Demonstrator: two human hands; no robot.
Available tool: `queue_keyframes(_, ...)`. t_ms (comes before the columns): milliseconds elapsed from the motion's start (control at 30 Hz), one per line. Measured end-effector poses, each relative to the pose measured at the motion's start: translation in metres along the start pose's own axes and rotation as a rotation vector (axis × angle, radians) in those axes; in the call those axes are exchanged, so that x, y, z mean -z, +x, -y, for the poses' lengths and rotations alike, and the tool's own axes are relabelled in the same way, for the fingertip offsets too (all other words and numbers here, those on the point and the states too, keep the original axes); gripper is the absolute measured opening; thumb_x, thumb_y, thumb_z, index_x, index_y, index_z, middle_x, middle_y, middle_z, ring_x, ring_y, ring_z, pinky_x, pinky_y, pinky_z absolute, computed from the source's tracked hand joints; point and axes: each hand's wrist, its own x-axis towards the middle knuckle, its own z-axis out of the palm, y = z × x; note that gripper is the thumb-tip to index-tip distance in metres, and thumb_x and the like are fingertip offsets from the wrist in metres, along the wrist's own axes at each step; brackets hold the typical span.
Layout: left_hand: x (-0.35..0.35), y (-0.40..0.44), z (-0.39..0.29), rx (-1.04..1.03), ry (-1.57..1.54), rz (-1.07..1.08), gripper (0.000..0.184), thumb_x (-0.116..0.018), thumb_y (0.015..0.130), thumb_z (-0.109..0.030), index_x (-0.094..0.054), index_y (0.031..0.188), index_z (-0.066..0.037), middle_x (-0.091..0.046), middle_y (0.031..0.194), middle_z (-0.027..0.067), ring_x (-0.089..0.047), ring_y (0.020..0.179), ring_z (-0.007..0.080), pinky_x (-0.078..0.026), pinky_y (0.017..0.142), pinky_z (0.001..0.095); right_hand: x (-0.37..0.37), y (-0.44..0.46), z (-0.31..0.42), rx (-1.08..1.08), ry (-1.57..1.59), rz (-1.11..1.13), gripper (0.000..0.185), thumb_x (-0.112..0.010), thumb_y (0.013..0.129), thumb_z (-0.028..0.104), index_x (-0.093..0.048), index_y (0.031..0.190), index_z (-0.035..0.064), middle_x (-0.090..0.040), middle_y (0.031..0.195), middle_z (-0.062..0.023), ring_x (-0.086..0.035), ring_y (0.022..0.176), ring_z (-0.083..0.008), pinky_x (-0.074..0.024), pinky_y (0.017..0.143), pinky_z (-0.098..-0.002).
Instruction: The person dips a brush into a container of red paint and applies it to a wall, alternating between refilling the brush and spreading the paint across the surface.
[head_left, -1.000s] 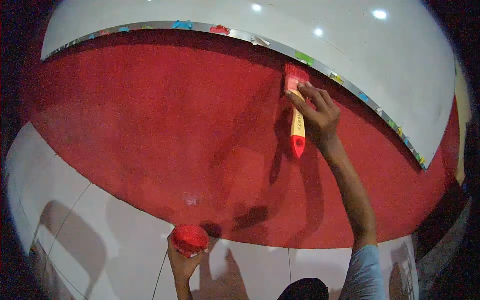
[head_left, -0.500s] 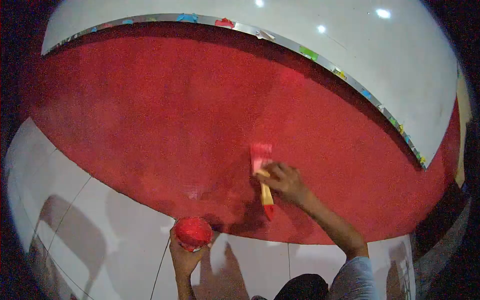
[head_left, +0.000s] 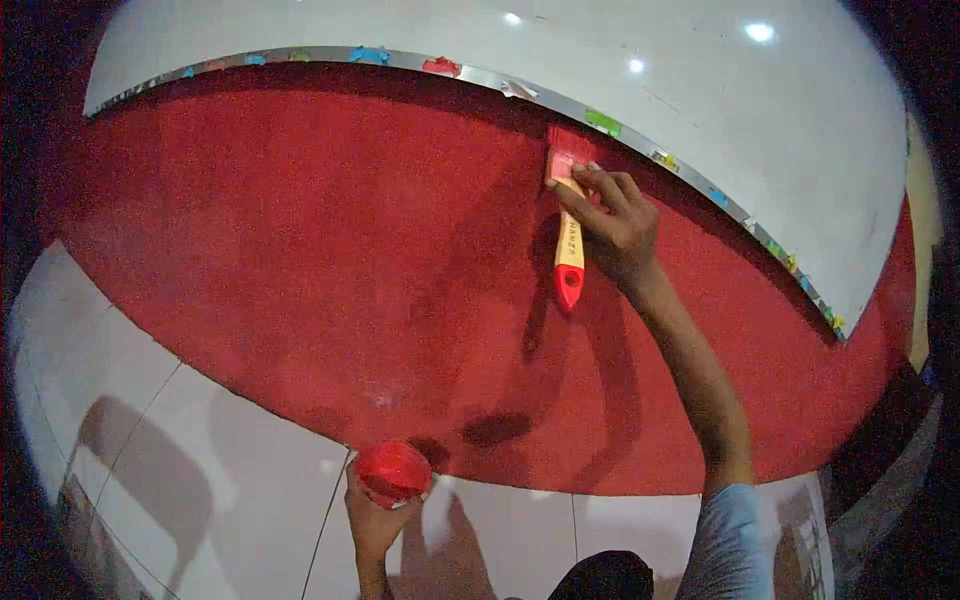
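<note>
My right hand (head_left: 615,222) grips a flat paintbrush (head_left: 569,235) near its ferrule. The brush has a pale wooden handle with a red tip, and its red bristles are against the upper part of a red wall (head_left: 300,230), just under the edge of a white panel. Low in the view, my left hand (head_left: 375,525) holds a small cup of red paint (head_left: 394,472) from below, its open top facing up.
Overhanging the red wall is a white panel (head_left: 620,70) whose metal edge (head_left: 480,77) carries scraps of coloured tape. White floor tiles (head_left: 260,470) run along the wall's bottom. A dark knee (head_left: 605,576) shows at the bottom.
From low on the wall half a second ago, my right hand has moved the brush back up under the panel edge. My left hand and the cup have shifted slightly.
</note>
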Motion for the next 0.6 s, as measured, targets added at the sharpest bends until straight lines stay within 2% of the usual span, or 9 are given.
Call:
queue_keyframes(167,0.000,-0.002,-0.001,0.009,-0.054,0.027,0.085,-0.087,0.048,-0.018,-0.040,0.117,-0.001,-0.057,0.107,0.0168,-0.057,0.099,0.0277,-0.047,0.086,0.0363,-0.007,0.006,-0.003,-0.042,-0.070,0.021,0.038,-0.065,0.066,0.012,-0.066,0.102,0.0206,-0.062,0.097,-0.0042,-0.058,0.080,-0.0205,-0.0510,0.064,-0.0294)
queue_keyframes(267,0.001,-0.002,-0.010,-0.018,0.069,0.013,0.086,-0.087,0.048,-0.018,-0.040,0.118,-0.001,-0.057,0.107,0.0166,-0.057,0.099,0.0278,-0.047,0.086,0.0366,-0.004,0.003,0.008,-0.084,-0.024,0.113,0.037,-0.064,0.067,0.013,-0.065,0.103,0.0210,-0.061,0.097,-0.0048,-0.058,0.080,-0.0212,-0.0506,0.064,-0.0296)
queue_keyframes(300,0.002,-0.001,-0.011,-0.031,0.096,0.008,0.086,-0.087,0.048,-0.019,-0.040,0.118,-0.001,-0.056,0.108,0.0167,-0.057,0.099,0.0279,-0.046,0.086,0.0368,-0.010,-0.009,0.013,-0.088,0.039,0.105,0.036,-0.061,0.070,0.016,-0.062,0.106,0.0248,-0.058,0.098,-0.0055,-0.057,0.074,-0.0242,-0.0515,0.053,-0.0320)
queue_keyframes(367,0.004,-0.001,-0.012,-0.059,0.149,-0.003,0.087,-0.087,0.047,-0.019,-0.040,0.118,-0.001,-0.056,0.108,0.0167,-0.057,0.100,0.0280,-0.046,0.086,0.0372,-0.006,-0.029,0.039,-0.043,0.169,0.095,0.037,-0.061,0.071,0.016,-0.061,0.107,0.0271,-0.058,0.097,-0.0052,-0.057,0.074,-0.0244,-0.0516,0.052,-0.0323)
queue_keyframes(400,0.005,-0.001,-0.014,-0.043,0.138,0.005,0.088,-0.087,0.047,-0.020,-0.040,0.118,-0.001,-0.056,0.109,0.0166,-0.057,0.100,0.0280,-0.046,0.086,0.0372,0.000,-0.047,0.053,-0.021,0.241,0.223,0.038,-0.061,0.072,0.016,-0.060,0.108,0.0291,-0.058,0.098,-0.0057,-0.058,0.075,-0.0247,-0.0517,0.051,-0.0325)
queue_keyframes(433,0.005,0.000,-0.017,-0.029,0.127,0.010,0.088,-0.087,0.047,-0.020,-0.040,0.119,-0.001,-0.055,0.109,0.0165,-0.056,0.100,0.0279,-0.046,0.086,0.0372,0.009,-0.054,0.064,0.074,0.196,0.233,0.037,-0.061,0.072,0.017,-0.061,0.107,0.0294,-0.059,0.099,-0.0062,-0.058,0.073,-0.0240,-0.0516,0.050,-0.0314)
queue_keyframes(600,0.009,0.001,0.007,0.040,0.001,0.036,0.095,-0.088,0.046,-0.020,-0.035,0.124,-0.005,-0.050,0.118,0.0147,-0.053,0.106,0.0282,-0.044,0.092,0.0387,0.012,0.006,0.024,-0.006,0.132,-0.043,0.034,-0.060,0.070,0.015,-0.062,0.102,0.0246,-0.059,0.096,-0.0037,-0.054,0.067,-0.0224,-0.0470,0.046,-0.0318)
